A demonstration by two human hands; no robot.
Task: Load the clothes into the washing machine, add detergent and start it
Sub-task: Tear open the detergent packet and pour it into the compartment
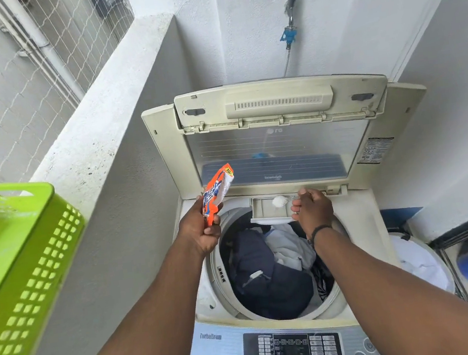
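My left hand grips the detergent packet at frame centre; right hand pinches a spoon of powder over the drawer — clothes sit in the drum below.

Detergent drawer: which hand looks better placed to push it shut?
Probably the right hand: it rests at the open drawer, which holds white powder. The left hand is occupied gripping the detergent packet.

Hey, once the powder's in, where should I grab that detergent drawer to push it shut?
Probably take the detergent drawer by its front lip, the edge nearest you over the tub, coming from the front. It juts out open from the machine's back rim, so a straight push away from you should slide it in. The right hand is already beside it; the left hand holds the detergent packet.
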